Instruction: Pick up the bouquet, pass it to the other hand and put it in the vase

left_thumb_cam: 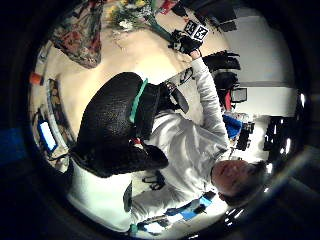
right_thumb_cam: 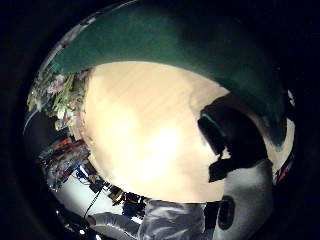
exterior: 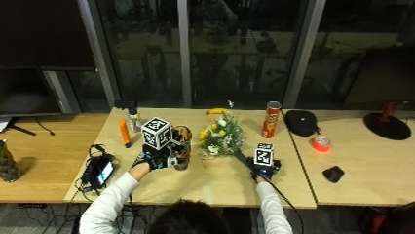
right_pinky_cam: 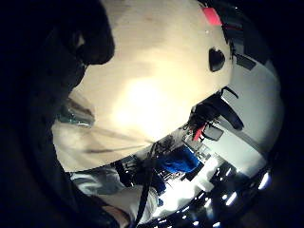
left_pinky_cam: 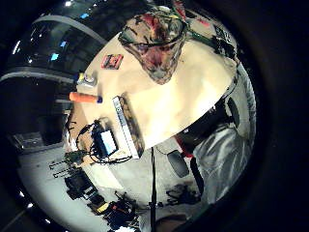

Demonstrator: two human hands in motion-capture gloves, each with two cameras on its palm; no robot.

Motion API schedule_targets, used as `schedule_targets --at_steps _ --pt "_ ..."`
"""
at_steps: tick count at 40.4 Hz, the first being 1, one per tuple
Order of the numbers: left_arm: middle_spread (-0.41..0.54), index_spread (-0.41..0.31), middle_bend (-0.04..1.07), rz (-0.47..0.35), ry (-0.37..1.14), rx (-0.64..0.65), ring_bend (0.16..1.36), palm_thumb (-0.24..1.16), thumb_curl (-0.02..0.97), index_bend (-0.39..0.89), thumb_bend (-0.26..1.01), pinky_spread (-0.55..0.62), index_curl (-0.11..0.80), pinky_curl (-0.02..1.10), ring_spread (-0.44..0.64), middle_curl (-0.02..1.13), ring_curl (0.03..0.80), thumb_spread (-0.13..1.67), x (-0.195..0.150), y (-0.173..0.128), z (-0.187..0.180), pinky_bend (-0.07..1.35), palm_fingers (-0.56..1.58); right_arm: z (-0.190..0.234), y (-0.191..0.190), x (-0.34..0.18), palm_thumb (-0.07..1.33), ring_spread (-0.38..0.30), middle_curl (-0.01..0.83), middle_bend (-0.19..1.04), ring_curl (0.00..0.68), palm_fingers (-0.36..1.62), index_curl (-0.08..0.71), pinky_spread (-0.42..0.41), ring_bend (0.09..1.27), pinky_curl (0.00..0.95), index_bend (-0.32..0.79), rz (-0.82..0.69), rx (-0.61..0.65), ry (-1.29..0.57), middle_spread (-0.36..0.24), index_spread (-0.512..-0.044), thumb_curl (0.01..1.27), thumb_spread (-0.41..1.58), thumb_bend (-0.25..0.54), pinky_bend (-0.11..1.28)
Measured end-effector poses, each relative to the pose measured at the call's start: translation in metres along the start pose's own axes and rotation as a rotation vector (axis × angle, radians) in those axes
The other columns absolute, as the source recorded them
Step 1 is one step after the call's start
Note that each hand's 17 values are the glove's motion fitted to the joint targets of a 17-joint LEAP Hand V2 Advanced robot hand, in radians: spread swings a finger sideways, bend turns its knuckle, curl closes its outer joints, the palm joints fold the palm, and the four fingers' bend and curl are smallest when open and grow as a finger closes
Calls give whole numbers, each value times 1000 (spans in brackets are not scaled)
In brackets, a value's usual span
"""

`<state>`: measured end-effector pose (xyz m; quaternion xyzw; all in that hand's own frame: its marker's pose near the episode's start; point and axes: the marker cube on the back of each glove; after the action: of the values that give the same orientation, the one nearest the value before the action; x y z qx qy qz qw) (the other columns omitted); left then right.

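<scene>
Bouquet (exterior: 220, 136) of yellow and white flowers lying on the light wooden table (exterior: 214, 183), its blooms toward the window and its dark green stems (exterior: 241, 158) running back to the right hand (exterior: 262, 168). The stem fills much of the right thumb-side palm view (right_thumb_cam: 175, 45), and the right hand appears to be curled round it, though the fingers themselves are poorly seen. Vase (exterior: 182, 147), patterned in red and dark tones, stands just left of the bouquet. The left hand (exterior: 154, 158) is beside the vase and touching or nearly touching it; whether its fingers are apart or together cannot be told. A red can (exterior: 270, 119) stands behind the bouquet.
</scene>
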<state>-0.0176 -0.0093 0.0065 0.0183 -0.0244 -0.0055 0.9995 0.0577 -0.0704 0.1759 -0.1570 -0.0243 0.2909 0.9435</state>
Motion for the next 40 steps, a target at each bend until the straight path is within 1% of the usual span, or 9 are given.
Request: schedule_targets --at_steps 4,5,11,16,21,23,27,32,40 --pt "442 144 168 -5 -12 -8 420 224 293 149 -15 491 269 247 569 188 200 1146 -1 1 2 179 -112 -1 2 -7 849 -145 394 292 356 885 165 -52 688 340 203 40 13 43 -68 -247 391 1069 29 668" --pt "442 144 167 -9 -16 -8 419 226 294 152 -15 491 269 246 569 189 201 1148 -1 2 1 178 -111 -2 1 -8 905 -165 413 341 350 1028 197 -82 668 321 275 43 22 47 -85 -242 402 1085 61 606" --pt "441 133 171 -56 -23 7 414 254 299 153 -8 491 272 245 570 194 203 1161 -11 1 -6 176 -107 -8 -4 -9 1011 -209 463 433 396 1245 246 -171 713 323 198 34 -35 9 -143 -245 441 1076 93 522" --pt "441 123 175 -77 19 4 407 276 303 156 -10 490 276 243 570 201 204 1170 -20 -2 -9 173 -101 -14 -24 -3 1018 -211 501 486 445 1389 257 -240 815 374 125 19 176 -210 -169 -243 445 1116 82 642" --pt "430 112 179 -80 49 12 397 286 304 164 -13 490 283 238 570 209 203 1178 -17 -6 -8 169 -91 -15 -25 2 854 -203 568 636 491 1536 342 -219 884 418 340 73 373 -396 -177 -241 379 1108 -39 699" --pt "427 110 183 -82 68 37 391 294 303 168 -12 489 287 236 571 213 203 1182 -11 -7 -8 166 -85 -20 -23 -1 850 -201 586 680 508 1532 367 -215 915 437 397 53 397 -527 -174 -239 374 1104 -31 708" --pt "424 102 182 -74 136 123 364 333 310 208 2 498 307 227 572 218 196 1199 7 -10 -8 150 -73 -38 -8 -12 896 -194 621 759 531 1502 426 -210 953 459 503 -13 273 -833 -170 -231 383 1101 -2 726" --pt "413 102 202 -43 270 253 332 392 321 252 15 501 336 207 573 236 188 1229 30 -21 -12 130 -30 -83 -8 -24 936 -189 649 819 556 1451 479 -206 1001 486 574 -170 577 -1047 -162 -221 396 1099 0 761" --pt "401 132 216 -22 536 442 340 472 343 261 20 491 359 186 563 261 195 1229 56 -55 -42 143 -18 -124 8 -71 1003 -182 677 889 583 1388 530 -200 1059 520 594 -433 558 -1444 -153 -212 464 1010 -4 805"
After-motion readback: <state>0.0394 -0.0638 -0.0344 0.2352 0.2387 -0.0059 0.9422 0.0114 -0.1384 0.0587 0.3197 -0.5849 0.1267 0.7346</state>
